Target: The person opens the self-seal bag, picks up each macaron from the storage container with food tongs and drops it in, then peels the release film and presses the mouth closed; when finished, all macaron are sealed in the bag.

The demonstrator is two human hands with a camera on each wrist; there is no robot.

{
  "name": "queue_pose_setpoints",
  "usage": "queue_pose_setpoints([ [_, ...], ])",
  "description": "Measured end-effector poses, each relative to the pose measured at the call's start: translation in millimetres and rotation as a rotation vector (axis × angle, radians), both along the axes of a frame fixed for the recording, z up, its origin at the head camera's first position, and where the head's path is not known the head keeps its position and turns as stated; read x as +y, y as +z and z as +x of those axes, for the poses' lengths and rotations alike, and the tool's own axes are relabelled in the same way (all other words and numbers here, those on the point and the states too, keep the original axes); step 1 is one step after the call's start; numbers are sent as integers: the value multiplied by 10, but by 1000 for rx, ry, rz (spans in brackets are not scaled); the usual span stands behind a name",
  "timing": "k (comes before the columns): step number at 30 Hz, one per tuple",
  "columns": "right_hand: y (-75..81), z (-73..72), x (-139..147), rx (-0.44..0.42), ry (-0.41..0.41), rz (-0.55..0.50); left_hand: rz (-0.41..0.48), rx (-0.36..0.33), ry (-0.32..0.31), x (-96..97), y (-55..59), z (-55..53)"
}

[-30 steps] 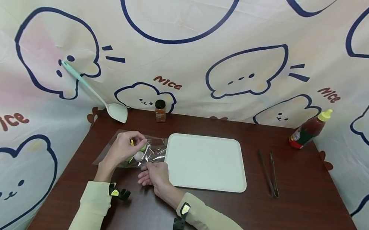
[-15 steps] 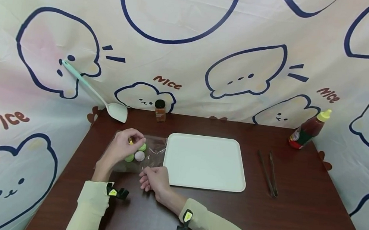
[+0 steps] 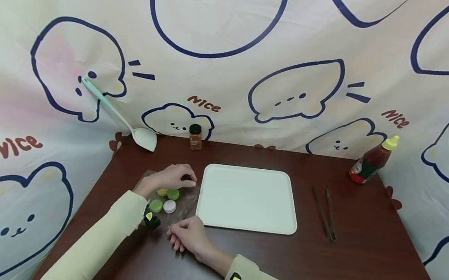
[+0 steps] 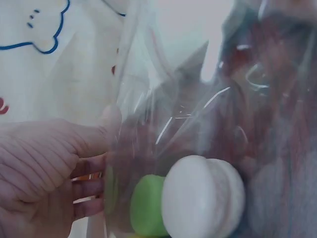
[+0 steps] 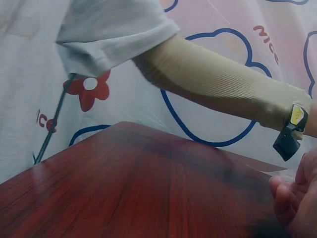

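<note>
On the table's left half (image 3: 358, 272): two pinches, one bag (image 3: 188, 200)

So we've got the bag just left of the tray (image 3: 249, 199), toward the table's left edge, with macarons (image 3: 169, 206) inside: one white, one yellow, two green. Our left hand (image 3: 175, 177) looks pinched on the bag's far side, near the tray's far left corner, and our right hand (image 3: 190, 236) has thumb and fingertips together on its near side.

For this bit we'd keep both pinches on bare plastic, pull evenly and go slow; stuff that thin would probably split if yanked. Fingers well off the macarons too, they likely crush easily.

Compared with half a second ago, our left hand has gone from above the macarons toward the tray, and they've shifted toward the table's near edge.
</note>
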State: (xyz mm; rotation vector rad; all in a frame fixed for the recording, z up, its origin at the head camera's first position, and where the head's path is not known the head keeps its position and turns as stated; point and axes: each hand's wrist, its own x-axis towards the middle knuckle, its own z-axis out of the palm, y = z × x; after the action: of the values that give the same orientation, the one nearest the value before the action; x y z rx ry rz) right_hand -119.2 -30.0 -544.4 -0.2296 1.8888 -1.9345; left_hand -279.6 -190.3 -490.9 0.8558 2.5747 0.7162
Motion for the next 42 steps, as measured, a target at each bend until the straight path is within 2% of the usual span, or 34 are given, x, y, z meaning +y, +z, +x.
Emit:
queue_pose_setpoints([
  [5,-5,105,75,52,49,15,46,-118,-56,49,-5,96],
  [8,-1,159,192,73,88,32,85,-197,-48,46,12,207],
  [10,9,188,292,93,114,47,118,-226,-32,24,12,295],
  [16,76,272,661,165,149,136,242,-209,-6,-86,-65,561],
  [23,196,342,1217,213,100,302,451,-229,66,-74,-226,857],
  [28,158,308,1629,221,-4,332,607,-278,149,104,-311,1041],
  [31,132,265,1855,213,-114,313,695,-306,199,264,-355,1137],
  [35,150,200,2096,214,-282,280,794,-326,233,502,-400,1249],
  [39,180,141,2266,308,-422,284,854,-326,261,732,-415,1342],
  [42,176,106,2343,401,-484,307,898,-315,292,863,-425,1401],
])
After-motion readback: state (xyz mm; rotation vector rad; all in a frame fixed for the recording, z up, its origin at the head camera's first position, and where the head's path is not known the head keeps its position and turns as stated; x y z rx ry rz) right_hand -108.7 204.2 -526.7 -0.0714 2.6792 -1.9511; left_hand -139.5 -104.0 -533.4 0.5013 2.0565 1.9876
